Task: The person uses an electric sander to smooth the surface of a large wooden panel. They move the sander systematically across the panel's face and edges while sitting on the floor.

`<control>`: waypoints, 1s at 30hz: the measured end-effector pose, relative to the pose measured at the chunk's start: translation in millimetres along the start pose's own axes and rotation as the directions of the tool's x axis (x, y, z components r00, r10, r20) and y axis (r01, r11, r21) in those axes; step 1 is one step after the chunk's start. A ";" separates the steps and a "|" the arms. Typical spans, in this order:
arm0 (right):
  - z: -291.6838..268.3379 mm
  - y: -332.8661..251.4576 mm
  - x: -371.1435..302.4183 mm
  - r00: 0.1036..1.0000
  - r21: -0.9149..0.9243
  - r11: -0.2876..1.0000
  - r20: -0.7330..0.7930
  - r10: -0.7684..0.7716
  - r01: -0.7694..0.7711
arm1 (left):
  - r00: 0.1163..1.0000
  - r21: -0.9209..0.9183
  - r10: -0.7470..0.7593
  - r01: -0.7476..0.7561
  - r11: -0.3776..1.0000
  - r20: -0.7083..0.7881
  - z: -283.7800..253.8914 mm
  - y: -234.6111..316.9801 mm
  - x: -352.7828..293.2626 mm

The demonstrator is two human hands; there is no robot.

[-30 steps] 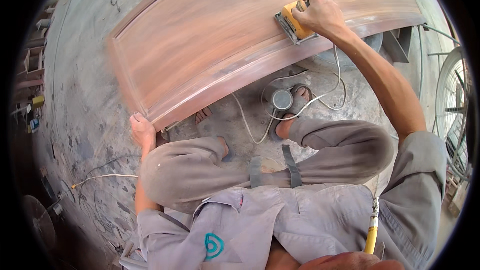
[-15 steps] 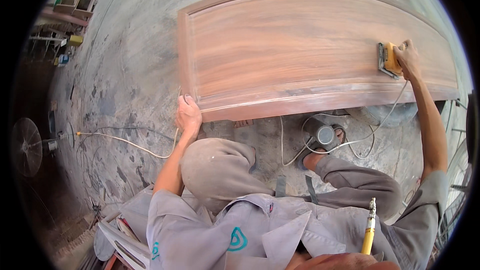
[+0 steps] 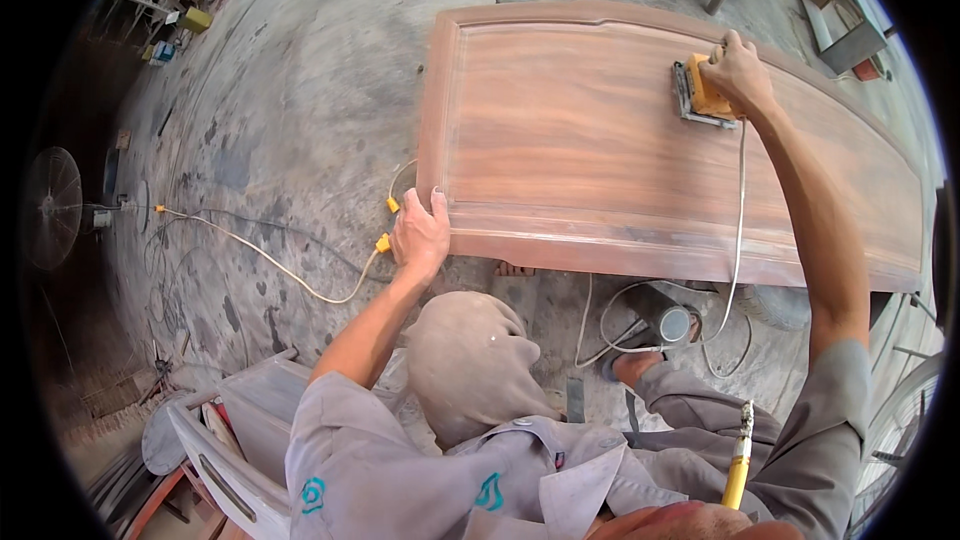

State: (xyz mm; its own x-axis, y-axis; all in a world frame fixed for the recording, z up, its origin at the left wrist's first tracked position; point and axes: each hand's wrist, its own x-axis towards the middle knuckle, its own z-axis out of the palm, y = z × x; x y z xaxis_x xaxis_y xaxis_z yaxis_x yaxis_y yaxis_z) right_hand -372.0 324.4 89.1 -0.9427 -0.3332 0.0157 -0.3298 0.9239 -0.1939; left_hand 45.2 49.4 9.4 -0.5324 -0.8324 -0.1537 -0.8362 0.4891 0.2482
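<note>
A long reddish-brown wooden door panel (image 3: 600,140) lies flat and raised off the dusty concrete floor. My right hand (image 3: 738,72) grips a yellow electric sander (image 3: 703,95) pressed on the panel's upper face toward its far right part. A white cord (image 3: 740,210) runs from the sander down off the panel's near edge. My left hand (image 3: 421,233) rests on the panel's near left corner, fingers over the edge. My knees in grey trousers are below the panel edge.
A yellow-ended hose or cable (image 3: 290,275) snakes across the floor to the left. A standing fan (image 3: 50,208) is at the far left. A pale plastic chair (image 3: 230,440) sits at lower left. A small round can (image 3: 670,322) lies by my foot. A yellow-handled tool (image 3: 738,460) sticks from my pocket.
The view has swung so the panel sits further right and nearer. My right hand has slid the sander along the panel face; my left hand stays on the near left corner.
</note>
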 end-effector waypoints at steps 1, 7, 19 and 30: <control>5.6 -17.7 9.1 1.000 -0.006 1.000 0.005 -0.022 0.022 | 1.000 -0.017 0.003 -0.003 1.000 0.008 1.5 -1.1 0.5; 18.3 -128.2 23.1 0.993 0.040 0.995 0.062 -0.099 0.096 | 1.000 -0.093 0.028 -0.027 0.995 0.011 7.4 -5.6 6.2; 35.2 -28.5 74.4 0.946 -0.094 0.941 0.020 -0.325 0.325 | 0.971 -0.191 0.105 -0.064 0.979 0.213 4.8 -23.2 33.3; 14.7 -87.2 66.6 0.824 0.027 0.833 0.128 -0.552 0.553 | 0.969 -0.187 0.047 -0.001 0.982 0.241 -6.3 -23.4 23.5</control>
State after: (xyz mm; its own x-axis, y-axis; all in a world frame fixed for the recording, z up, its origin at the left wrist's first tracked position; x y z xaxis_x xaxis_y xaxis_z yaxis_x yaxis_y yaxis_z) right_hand -405.3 218.9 92.6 -0.5886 -0.8084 -0.0057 -0.7947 0.5799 -0.1793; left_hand 53.1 16.6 6.1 -0.5871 -0.7211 -0.3678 -0.7963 0.4328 0.4226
